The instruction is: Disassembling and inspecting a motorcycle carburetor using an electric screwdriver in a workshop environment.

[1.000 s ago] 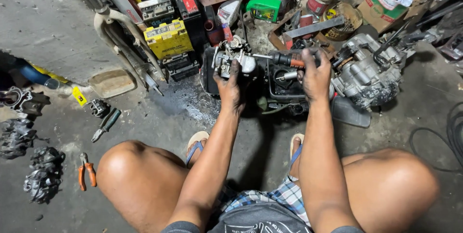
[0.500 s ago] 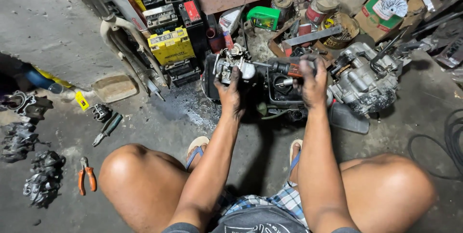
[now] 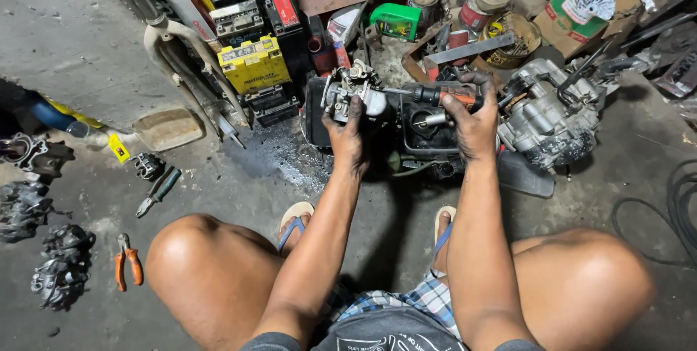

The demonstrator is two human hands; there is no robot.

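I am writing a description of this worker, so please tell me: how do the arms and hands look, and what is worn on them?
Both arms are bare, with no sleeves, gloves, watch or rings visible. The left hand and right hand are smeared with dark grease, heaviest on the fingers.

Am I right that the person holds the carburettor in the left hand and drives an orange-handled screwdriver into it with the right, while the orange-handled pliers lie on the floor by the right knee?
Not quite: the head view shows the orange-handled pliers on the floor beside the left knee. The rest holds: the left hand holds the carburettor, and the right hand grips the orange-handled screwdriver pointed into it.
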